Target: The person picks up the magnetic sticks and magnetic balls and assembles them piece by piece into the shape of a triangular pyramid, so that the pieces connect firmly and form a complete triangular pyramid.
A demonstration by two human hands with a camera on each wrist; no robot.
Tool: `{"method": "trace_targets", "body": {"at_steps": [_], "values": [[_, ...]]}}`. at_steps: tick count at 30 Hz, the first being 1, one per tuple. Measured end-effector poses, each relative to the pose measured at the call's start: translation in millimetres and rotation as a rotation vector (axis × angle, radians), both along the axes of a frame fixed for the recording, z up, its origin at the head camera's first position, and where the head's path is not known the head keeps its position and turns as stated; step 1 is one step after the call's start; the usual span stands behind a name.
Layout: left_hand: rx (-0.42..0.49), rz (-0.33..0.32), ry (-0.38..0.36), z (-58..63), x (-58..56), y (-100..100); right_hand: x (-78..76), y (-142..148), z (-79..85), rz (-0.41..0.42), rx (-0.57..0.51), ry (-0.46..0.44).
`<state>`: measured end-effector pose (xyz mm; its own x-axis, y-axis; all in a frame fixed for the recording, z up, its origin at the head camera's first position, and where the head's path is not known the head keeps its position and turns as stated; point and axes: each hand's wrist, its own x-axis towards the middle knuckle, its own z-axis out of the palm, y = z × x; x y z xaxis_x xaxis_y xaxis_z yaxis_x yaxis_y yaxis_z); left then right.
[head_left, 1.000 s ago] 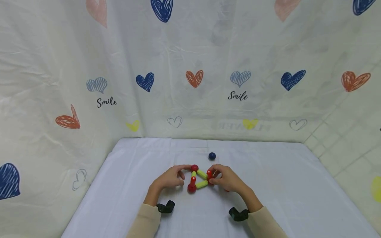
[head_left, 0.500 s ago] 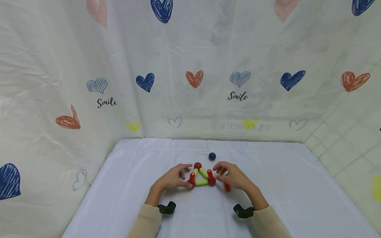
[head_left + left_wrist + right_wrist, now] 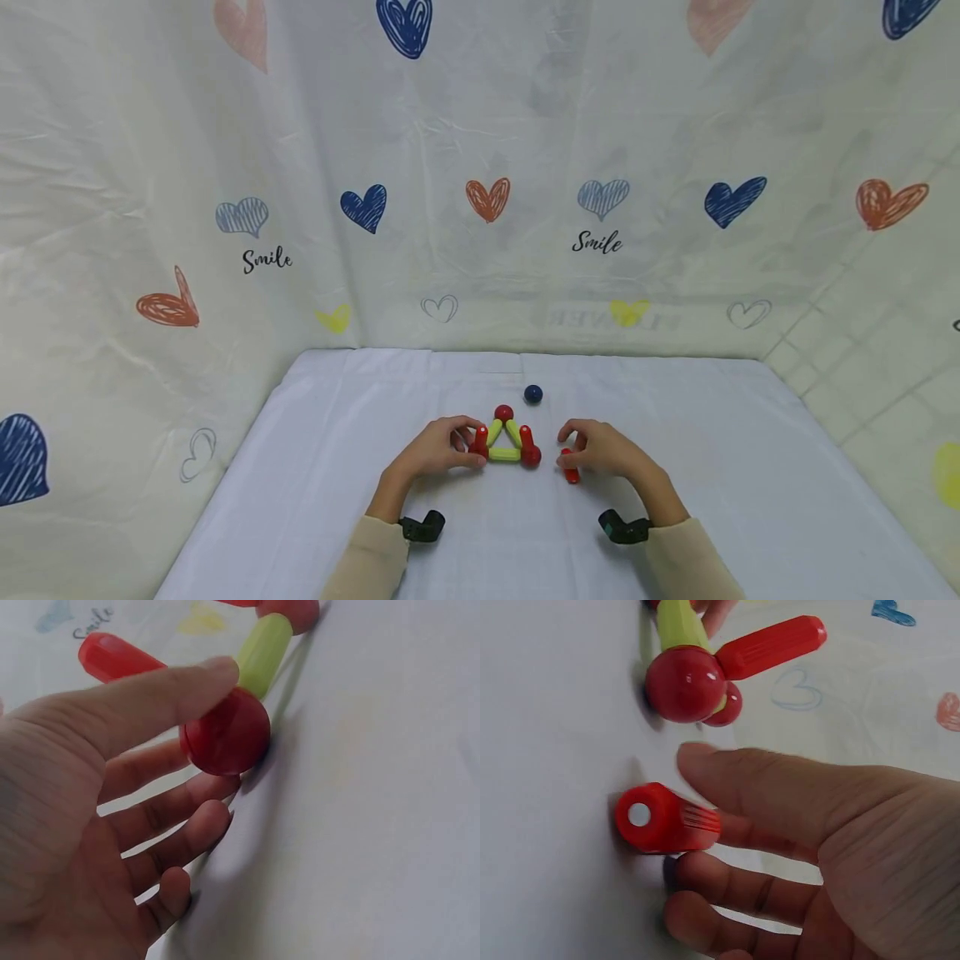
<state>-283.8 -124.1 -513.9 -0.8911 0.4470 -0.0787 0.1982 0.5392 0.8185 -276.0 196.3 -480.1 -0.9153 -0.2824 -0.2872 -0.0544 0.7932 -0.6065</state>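
Observation:
A flat triangle of yellow-green magnetic rods [image 3: 505,454] with red balls at its corners rests on the white cloth. A red rod [image 3: 527,436] rises from the right front ball [image 3: 531,456], and another red rod [image 3: 112,658] from the left front ball [image 3: 229,735]. My left hand [image 3: 438,446] holds that left corner, thumb over the ball and fingers behind it. My right hand [image 3: 603,448] is spread around a loose red rod [image 3: 667,819] lying on the cloth; its thumb stands apart from the rod in the right wrist view, and the fingers curve beyond it.
A dark blue ball [image 3: 533,394] sits behind the triangle. The white-covered table [image 3: 360,392] ends at a hanging cloth [image 3: 480,267] printed with hearts. Each wrist wears a black camera mount, such as the left mount [image 3: 423,527].
The triangle has turned and shifted slightly back, one side now facing front. My left thumb has come onto its left corner. My right hand has left the right corner and moved right to the loose rod.

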Motion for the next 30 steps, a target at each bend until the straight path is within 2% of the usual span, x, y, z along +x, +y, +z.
{"method": "trace_targets", "body": {"at_steps": [9,14,20,30], "values": [[-0.032,0.027,-0.012,-1.8,-1.0,2.6,1.4,-3.8,-3.6,-0.005,0.024,0.006],[-0.036,0.029,-0.025,-2.3,-1.4,1.8,-2.4,-1.4,-4.2,-0.016,-0.008,0.026],[-0.044,0.020,-0.039,-1.7,-0.7,0.8,-7.6,-1.3,-4.9,-0.063,-0.128,0.093],[-0.025,0.008,-0.030,-3.0,-0.4,0.4,-10.4,-16.7,-6.1,-0.062,-0.352,0.225]]}}
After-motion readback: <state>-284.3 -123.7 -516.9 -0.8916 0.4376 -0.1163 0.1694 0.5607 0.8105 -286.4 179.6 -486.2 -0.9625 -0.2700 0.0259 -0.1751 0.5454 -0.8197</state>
